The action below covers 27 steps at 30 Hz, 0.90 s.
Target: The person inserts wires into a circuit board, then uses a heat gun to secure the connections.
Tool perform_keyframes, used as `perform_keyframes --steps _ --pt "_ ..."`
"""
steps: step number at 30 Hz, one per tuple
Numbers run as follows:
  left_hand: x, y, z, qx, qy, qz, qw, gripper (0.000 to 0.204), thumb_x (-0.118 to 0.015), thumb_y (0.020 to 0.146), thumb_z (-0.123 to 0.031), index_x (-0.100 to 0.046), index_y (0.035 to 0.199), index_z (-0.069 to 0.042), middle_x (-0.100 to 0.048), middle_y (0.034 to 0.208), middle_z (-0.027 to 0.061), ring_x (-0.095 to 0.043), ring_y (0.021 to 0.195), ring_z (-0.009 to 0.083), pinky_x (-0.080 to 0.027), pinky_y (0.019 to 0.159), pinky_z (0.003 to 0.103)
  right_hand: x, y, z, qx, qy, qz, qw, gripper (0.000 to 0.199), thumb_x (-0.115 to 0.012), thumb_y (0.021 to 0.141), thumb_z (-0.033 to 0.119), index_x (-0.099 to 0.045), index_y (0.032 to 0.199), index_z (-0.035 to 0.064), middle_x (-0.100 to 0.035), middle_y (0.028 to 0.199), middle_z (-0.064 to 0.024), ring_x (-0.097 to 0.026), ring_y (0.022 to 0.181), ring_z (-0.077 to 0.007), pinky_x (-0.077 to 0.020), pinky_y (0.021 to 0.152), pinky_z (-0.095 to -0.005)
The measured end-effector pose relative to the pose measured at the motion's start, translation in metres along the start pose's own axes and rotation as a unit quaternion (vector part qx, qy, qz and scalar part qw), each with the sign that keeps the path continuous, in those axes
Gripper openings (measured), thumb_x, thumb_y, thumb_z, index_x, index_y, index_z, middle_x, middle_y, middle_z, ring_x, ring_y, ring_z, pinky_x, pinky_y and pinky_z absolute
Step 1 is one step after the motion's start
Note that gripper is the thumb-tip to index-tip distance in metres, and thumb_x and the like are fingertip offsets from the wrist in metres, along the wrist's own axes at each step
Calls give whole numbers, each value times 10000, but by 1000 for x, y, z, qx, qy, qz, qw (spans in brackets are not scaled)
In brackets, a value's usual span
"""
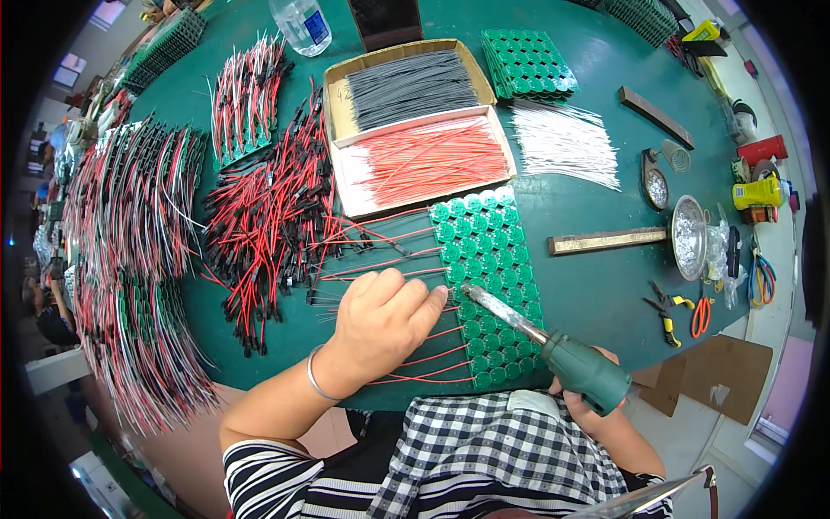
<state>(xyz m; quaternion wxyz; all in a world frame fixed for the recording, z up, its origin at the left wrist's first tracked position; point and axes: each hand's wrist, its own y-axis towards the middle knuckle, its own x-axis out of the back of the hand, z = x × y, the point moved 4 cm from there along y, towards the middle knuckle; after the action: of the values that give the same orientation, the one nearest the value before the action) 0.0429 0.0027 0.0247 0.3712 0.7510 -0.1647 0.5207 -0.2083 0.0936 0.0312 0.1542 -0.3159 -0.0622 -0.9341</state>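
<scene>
A green circuit board panel (495, 324) of round boards lies on the table in front of me, with red wires (432, 374) reaching out from its left edge. My left hand (386, 313) is closed at that edge, thumb and forefinger pinched at the board; the wire end between them is mostly hidden. My right hand (590, 406) grips a soldering iron (588, 372) with a thick green handle. Its metal tip rests on or just above the board, close to my left fingertips; I cannot tell whether it touches.
Beyond the panel stands a box of red wires (432, 160) and black wires (411, 86), with white wires (566, 143) beside it. Bundled red-black leads (268, 203) and wired boards (138, 251) lie left. To the right are a metal dish (689, 238), pliers (664, 313) and scissors (701, 317).
</scene>
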Motion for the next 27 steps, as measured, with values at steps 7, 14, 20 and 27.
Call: perform_keyframes --steps 7,14,20,27 --pt "-5 -2 1 5 -1 -3 1000 198 -636 707 -151 -700 891 -116 -536 721 -38 -466 638 148 -376 559 293 -4 -5 -4 -30 48 -20 998 260 -556 920 292 -601 954 38 -614 694 -21 -607 658 -166 -457 746 -325" --pt "-5 -2 1 5 -2 -3 1000 195 -641 703 -147 -698 888 -118 -529 712 -37 -466 636 144 -373 560 290 -6 -1 -2 -22 9 -20 1000 235 -563 914 275 -602 903 44 -606 683 -17 -604 638 -159 -458 727 -317" --pt "-6 -1 1 2 -2 0 1000 200 -640 702 -148 -698 891 -118 -524 708 -36 -464 635 145 -374 557 291 -4 -2 -2 -40 -14 -20 999 226 -566 911 277 -610 911 55 -613 679 -16 -604 639 -160 -450 755 -328" --pt "-5 -1 0 -1 1 -3 1000 203 -640 702 -149 -698 894 -116 -528 719 -33 -465 638 149 -376 554 294 4 2 7 -30 43 -30 998 51 -614 793 118 -642 815 82 -658 733 -38 -639 676 -243 -503 629 -358"
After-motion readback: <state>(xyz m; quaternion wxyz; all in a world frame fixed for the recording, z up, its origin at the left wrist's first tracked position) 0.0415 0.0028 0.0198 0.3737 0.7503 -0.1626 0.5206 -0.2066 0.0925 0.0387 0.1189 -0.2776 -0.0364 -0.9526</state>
